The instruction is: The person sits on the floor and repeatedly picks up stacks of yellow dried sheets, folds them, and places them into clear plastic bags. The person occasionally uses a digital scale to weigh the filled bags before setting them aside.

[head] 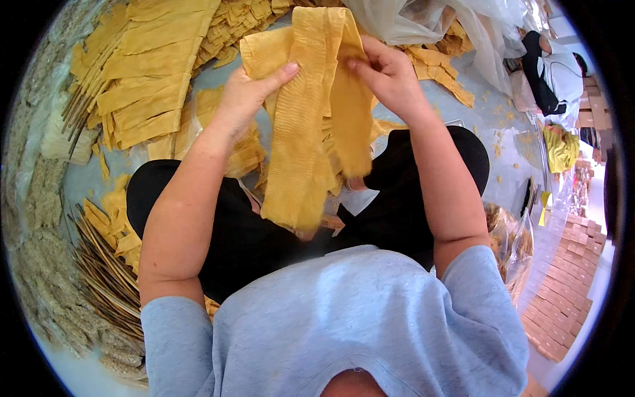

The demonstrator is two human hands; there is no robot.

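Observation:
Long strips of yellow, crinkled sheet material (302, 124) hang folded between my hands, above my lap. My left hand (255, 89) grips the left side, its thumb lying on the front of a strip. At the upper right, my right hand (389, 69) pinches the other side between thumb and fingers. The loose ends dangle towards my knees, and one right-hand end looks blurred. Below and behind the strips lie more yellow pieces (243, 154), partly hidden by my left forearm and the hanging material.
Yellow sheets wrapped on thin sticks (149, 64) lie at upper left. A bundle of bare sticks (106, 273) is at my left. Clear plastic sheeting (402, 20) covers yellow pieces ahead. At far right are a person (558, 74) and stacked brown boxes (560, 293).

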